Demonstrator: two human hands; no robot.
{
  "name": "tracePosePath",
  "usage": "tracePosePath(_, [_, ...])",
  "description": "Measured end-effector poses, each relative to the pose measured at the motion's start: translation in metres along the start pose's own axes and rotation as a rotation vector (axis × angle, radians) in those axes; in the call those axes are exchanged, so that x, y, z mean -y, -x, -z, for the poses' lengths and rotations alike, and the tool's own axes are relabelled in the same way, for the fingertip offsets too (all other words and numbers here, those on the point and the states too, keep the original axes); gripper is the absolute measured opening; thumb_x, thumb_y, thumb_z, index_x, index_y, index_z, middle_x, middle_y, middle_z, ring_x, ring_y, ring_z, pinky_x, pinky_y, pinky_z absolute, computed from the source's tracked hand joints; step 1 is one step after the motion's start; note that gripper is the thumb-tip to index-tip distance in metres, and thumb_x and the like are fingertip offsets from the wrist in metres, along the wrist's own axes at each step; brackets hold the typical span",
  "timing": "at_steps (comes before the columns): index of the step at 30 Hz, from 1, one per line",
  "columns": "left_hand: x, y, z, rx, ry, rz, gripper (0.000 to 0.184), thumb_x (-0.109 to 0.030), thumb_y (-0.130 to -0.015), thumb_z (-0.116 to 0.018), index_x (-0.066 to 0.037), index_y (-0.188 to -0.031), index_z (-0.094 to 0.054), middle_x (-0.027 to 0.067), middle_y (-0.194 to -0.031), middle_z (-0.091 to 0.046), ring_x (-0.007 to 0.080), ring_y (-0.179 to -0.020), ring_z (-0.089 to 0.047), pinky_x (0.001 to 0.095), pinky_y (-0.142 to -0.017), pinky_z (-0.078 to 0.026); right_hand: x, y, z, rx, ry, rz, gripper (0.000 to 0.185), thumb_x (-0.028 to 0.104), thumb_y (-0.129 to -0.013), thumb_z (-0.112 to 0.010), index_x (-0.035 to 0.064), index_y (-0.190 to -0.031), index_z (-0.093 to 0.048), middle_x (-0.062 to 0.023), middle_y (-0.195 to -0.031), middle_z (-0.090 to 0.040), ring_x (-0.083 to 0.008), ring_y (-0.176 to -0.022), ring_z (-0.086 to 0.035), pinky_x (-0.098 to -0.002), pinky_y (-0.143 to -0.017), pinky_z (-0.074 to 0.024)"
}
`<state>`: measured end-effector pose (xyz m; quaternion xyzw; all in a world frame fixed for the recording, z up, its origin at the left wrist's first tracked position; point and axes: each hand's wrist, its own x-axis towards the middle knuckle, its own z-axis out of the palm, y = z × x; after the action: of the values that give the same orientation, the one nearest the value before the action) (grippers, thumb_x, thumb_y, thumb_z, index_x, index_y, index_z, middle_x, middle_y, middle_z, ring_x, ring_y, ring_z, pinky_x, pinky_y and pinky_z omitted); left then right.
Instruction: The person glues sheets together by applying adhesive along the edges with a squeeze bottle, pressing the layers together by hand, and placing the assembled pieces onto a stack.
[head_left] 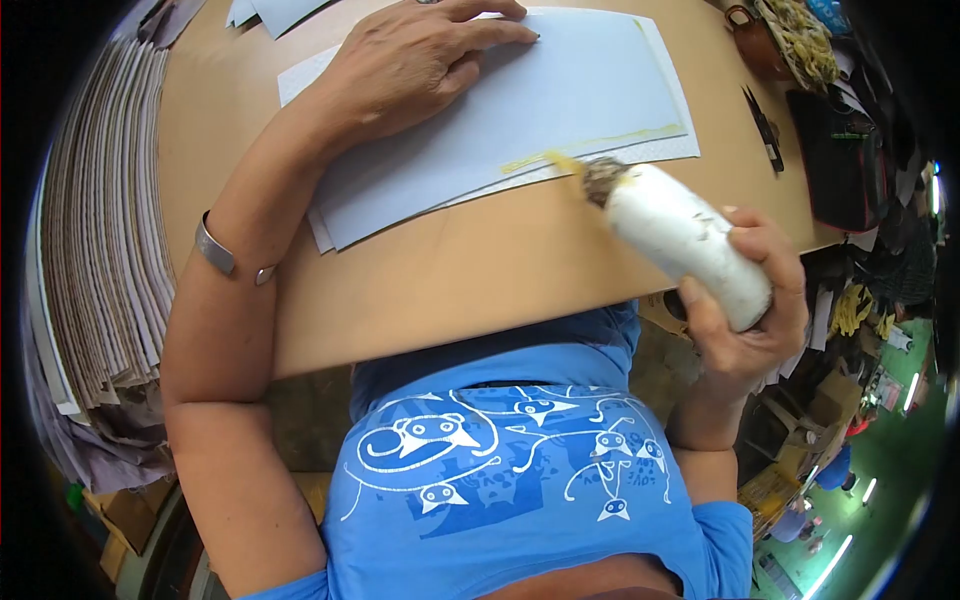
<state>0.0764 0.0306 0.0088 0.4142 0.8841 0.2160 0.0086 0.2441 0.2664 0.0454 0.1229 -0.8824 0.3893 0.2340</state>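
Pale blue-grey sheets [560, 90] lie on the tan table [450, 290], with white textured paper showing under their edges. Yellowish glue-like streaks run along the near and right edges of the top sheet. My left hand [425, 60] rests on the sheets with its fingers spread and the index finger stretched out, holding nothing. In my right hand [745, 290] is a white bottle [685, 235], tilted, its dark crusted neck toward the sheets' near edge. A yellow bristly tip at the neck, blurred, touches or hovers just over that edge; I cannot tell which.
A tall stack of layered sheets [105, 220] stands at the left. Black tweezers or scissors [763, 130] lie at the right, beside a black pouch [830, 165]. Farther back are a brown pot [757, 42] and more sheets [275, 14]. The table's front edge runs before my body.
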Motion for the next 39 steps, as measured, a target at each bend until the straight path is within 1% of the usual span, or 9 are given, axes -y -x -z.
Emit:
tracePosePath(5, [0.005,-0.002,-0.005,-0.012,-0.011,-0.020,0.040,-0.008,-0.078,-0.046,-0.012,-0.118,-0.053,0.0080,-0.127,-0.046,0.0262,-0.109,-0.048,0.0374,-0.091,-0.038,-0.006,0.001,0.006,-0.153,0.003,-0.165,0.040,-0.002,-0.058,-0.064,0.0001,-0.097,-0.055,-0.0159,-0.098,-0.057,-0.0234,-0.091,-0.057,-0.0331,-0.082,-0.0447])
tracePosePath(8, [0.005,-0.002,-0.006,-0.008,-0.039,-0.004,0.040,-0.008,-0.078,-0.046,-0.012,-0.118,-0.053,0.0084,-0.127,-0.045,0.0259,-0.109,-0.048,0.0371,-0.091,-0.038,-0.004,0.003,0.004,-0.107,0.043,-0.115,0.040,-0.002,-0.058,-0.065,0.0001,-0.097,-0.056,-0.0166,-0.097,-0.057,-0.0236,-0.089,-0.057,-0.0331,-0.081,-0.0453])
tracePosePath(11, [0.003,-0.002,-0.004,0.015,-0.008,0.034,0.040,-0.008,-0.079,-0.046,-0.012,-0.117,-0.054,0.0085,-0.127,-0.046,0.0252,-0.109,-0.048,0.0372,-0.090,-0.038,0.004,0.004,-0.007,-0.020,-0.041,-0.023,0.041,-0.002,-0.057,-0.067,0.0002,-0.097,-0.056,-0.0180,-0.096,-0.058,-0.0243,-0.088,-0.058,-0.0330,-0.079,-0.0464])
tracePosePath(15, [0.005,0.000,-0.004,-0.022,-0.016,-0.003,0.039,-0.007,-0.078,-0.046,-0.012,-0.116,-0.054,0.0086,-0.126,-0.047,0.0260,-0.107,-0.049,0.0375,-0.089,-0.039,0.015,-0.001,-0.019,0.051,-0.063,0.043,0.044,-0.003,-0.054,-0.071,0.0018,-0.095,-0.056,-0.0194,-0.094,-0.059,-0.0260,-0.083,-0.060,-0.0325,-0.074,-0.0488])
tracePosePath(25, [0.011,0.001,-0.009,-0.070,0.013,-0.067,0.038,-0.008,-0.077,-0.048,-0.010,-0.114,-0.054,0.0091,-0.123,-0.049,0.0266,-0.108,-0.049,0.0378,-0.090,-0.039,0.038,-0.010,-0.040,0.163,-0.072,0.145,0.047,-0.005,-0.052,-0.074,0.0049,-0.095,-0.058,-0.0168,-0.092,-0.060,-0.0256,-0.077,-0.062,-0.0314,-0.063,-0.0519])
tracePosePath(28, [0.012,0.001,-0.010,-0.083,0.016,-0.086,0.037,-0.009,-0.078,-0.048,-0.010,-0.114,-0.054,0.0094,-0.123,-0.049,0.0263,-0.109,-0.048,0.0377,-0.091,-0.038,0.043,-0.014,-0.045,0.230,-0.078,0.173,0.047,-0.005,-0.051,-0.074,0.0049,-0.095,-0.057,-0.0176,-0.093,-0.059,-0.0269,-0.077,-0.061,-0.0332,-0.065,-0.0516])
tracePosePath(30, [0.013,0.000,-0.011,-0.089,0.012,-0.095,0.037,-0.009,-0.078,-0.048,-0.009,-0.115,-0.054,0.0097,-0.123,-0.048,0.0263,-0.110,-0.048,0.0376,-0.092,-0.037,0.048,-0.016,-0.046,0.308,-0.055,0.181,0.050,-0.003,-0.051,-0.073,0.0052,-0.096,-0.053,-0.0201,-0.094,-0.058,-0.0284,-0.082,-0.060,-0.0359,-0.072,-0.0508])
tracePosePath(35, [0.013,-0.001,-0.012,-0.070,-0.058,-0.074,0.037,-0.010,-0.079,-0.048,-0.009,-0.116,-0.053,0.0103,-0.124,-0.047,0.0271,-0.111,-0.047,0.0371,-0.093,-0.037,0.056,-0.017,-0.059,0.327,-0.120,0.210,0.050,-0.003,-0.053,-0.074,0.0070,-0.097,-0.052,-0.0199,-0.095,-0.058,-0.0287,-0.080,-0.062,-0.0349,-0.067,-0.0523])
tracePosePath(39, [0.013,-0.001,-0.010,-0.039,-0.020,-0.064,0.038,-0.010,-0.078,-0.048,-0.009,-0.116,-0.053,0.0102,-0.125,-0.047,0.0264,-0.111,-0.047,0.0371,-0.094,-0.036,0.054,-0.013,-0.066,0.312,-0.152,0.237,0.051,-0.002,-0.053,-0.076,0.0081,-0.097,-0.052,-0.0190,-0.096,-0.058,-0.0286,-0.079,-0.062,-0.0345,-0.065,-0.0522])
